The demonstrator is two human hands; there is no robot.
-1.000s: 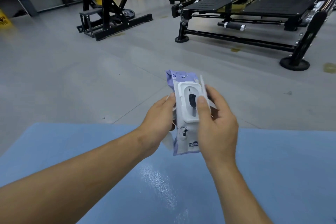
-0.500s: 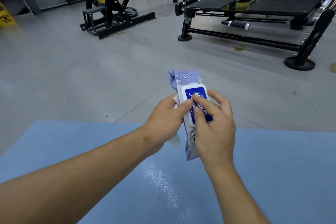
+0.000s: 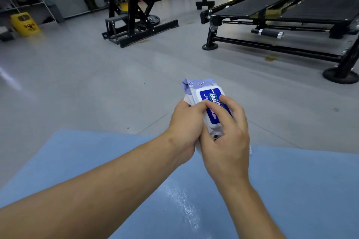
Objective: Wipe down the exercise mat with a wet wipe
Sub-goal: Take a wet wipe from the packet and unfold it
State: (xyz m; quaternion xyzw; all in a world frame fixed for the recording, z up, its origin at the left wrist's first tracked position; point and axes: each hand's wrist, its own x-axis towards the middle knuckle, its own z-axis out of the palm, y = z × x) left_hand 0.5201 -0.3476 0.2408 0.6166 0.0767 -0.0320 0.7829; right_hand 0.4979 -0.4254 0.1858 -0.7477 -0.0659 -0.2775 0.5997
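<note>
Both hands, left hand and right hand, clamped around the wet wipe pack, right fingers pressing its closed lid above the blue exercise mat.

The wipe pack is being held between the left hand and right hand, above the far edge of the mat; beyond, a rack is being flanked rightward by a bench machine; a floor sign is being kept far left.
</note>
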